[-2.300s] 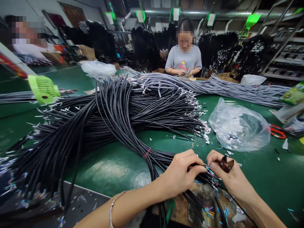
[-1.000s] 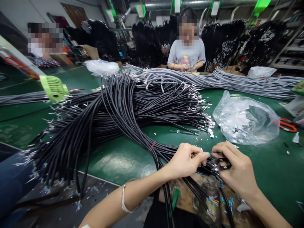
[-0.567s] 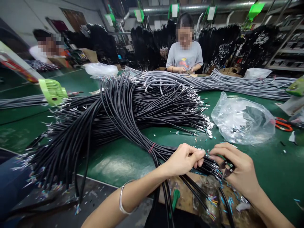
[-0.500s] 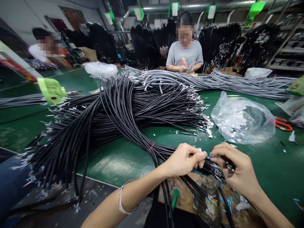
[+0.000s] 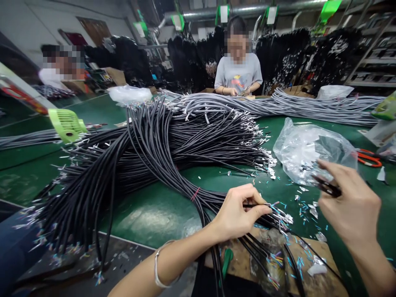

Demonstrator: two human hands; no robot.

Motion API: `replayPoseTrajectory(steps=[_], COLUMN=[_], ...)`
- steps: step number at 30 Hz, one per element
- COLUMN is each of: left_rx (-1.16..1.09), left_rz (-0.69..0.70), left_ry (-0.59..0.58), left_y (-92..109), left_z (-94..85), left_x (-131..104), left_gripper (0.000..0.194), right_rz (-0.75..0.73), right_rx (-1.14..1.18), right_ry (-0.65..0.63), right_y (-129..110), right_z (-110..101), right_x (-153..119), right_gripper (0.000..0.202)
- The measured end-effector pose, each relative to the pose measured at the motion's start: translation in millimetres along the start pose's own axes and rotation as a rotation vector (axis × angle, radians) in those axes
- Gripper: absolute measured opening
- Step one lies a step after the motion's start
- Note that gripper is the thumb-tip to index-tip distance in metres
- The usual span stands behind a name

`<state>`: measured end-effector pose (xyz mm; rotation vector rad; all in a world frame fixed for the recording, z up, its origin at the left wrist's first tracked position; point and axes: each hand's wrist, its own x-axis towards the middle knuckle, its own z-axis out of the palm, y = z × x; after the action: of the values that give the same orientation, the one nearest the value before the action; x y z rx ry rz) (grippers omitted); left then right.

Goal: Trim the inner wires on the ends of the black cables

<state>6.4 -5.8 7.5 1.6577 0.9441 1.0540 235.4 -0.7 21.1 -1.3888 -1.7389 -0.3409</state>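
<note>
My left hand (image 5: 246, 208) pinches a black cable (image 5: 250, 205) between thumb and fingers, near its stripped end. Thin coloured wires (image 5: 275, 205) fan out just past my fingertips. Below that hand, several more cables of a tied black bundle (image 5: 185, 180) run beneath the wrist. My right hand (image 5: 349, 202) is raised to the right, apart from the cable and in front of the clear plastic bag (image 5: 291, 154). Its fingers are closed around a small dark hand tool (image 5: 329, 187), whose exact kind I cannot make out.
A large pile of black cables (image 5: 148, 144) covers the table's middle, with grey cables (image 5: 297, 108) behind. Scraps lie around a wooden board (image 5: 241, 258) at the front edge. Red-handled scissors (image 5: 369, 158) lie right; a green fan (image 5: 66, 125) stands left. A co-worker (image 5: 238, 72) sits opposite.
My right hand has moved away from the wire end, rightward toward the plastic bag, with the dark tool in it. My left hand stays on the cable, and the coloured wires now show spread.
</note>
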Motion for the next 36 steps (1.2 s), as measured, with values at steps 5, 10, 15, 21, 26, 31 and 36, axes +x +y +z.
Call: replayPoseTrajectory(steps=[5,10,15,21,26,31,36], left_rx=[-0.045,0.075,0.041,-0.027,-0.022,-0.051,-0.089], left_rz=[-0.013,0.008,-0.031,-0.102,-0.104,-0.108,-0.124], left_ry=[0.020,-0.041,-0.122,-0.172,-0.179,-0.172,-0.173], left_y=[-1,-1,-3,-1,-2,-4,-3], left_z=[0.4,-2.7,-5.2,-6.0,-6.1,-6.9,-8.1], left_x=[1,1,2,3,3,3,3], left_gripper=[0.016,0.021,0.038,0.043,0.043,0.044,0.043], right_rz=[-0.031,-0.057,-0.124,-0.179,0.051,0.151,0.058], right_rx=[0.549,0.667,0.606,0.565,0.695,0.772,0.745], right_ry=[-0.378,-0.458,-0.396,-0.315,-0.359,-0.362,-0.340], right_y=[-27,-43,-44,-48,-53,-54,-55], right_z=[8,11,15,17,26,30,25], right_x=[-8,-14,-20,-22,-25,-29,-27], right_gripper=[0.013,0.019,0.018,0.023,0.012,0.012,0.017])
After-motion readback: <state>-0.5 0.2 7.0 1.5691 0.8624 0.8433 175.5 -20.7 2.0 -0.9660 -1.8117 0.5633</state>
